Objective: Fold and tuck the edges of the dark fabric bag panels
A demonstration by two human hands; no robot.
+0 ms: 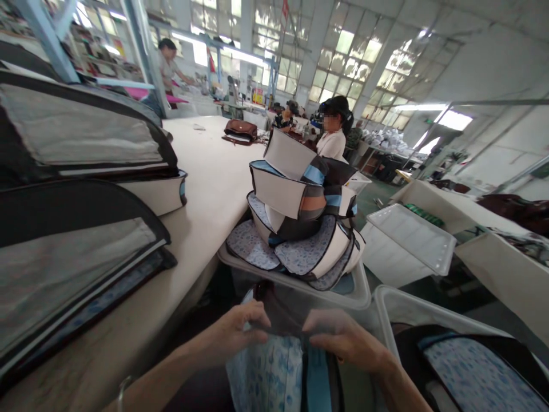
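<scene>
Left hand: low in the view, thumb and fingers pinching the top edge of a soft bag piece of blue-and-white printed cloth with a dark brown panel.
Bag piece position: held between both hands, close to the body, just below a grey tray.
Right hand: fingers curled together, pinching the same edge, close beside the left hand.
Far left: flat, stiff grey panels bound in black, stacked on a long, smooth cream table.
Middle: grey plastic tray heaped with curved bag shells, some printed, some white, some striped.
Right: white plastic bin holding another printed piece.
Progress: seemingly partway, with many shells piled, one piece in hand and at least one lying in the bin.
</scene>
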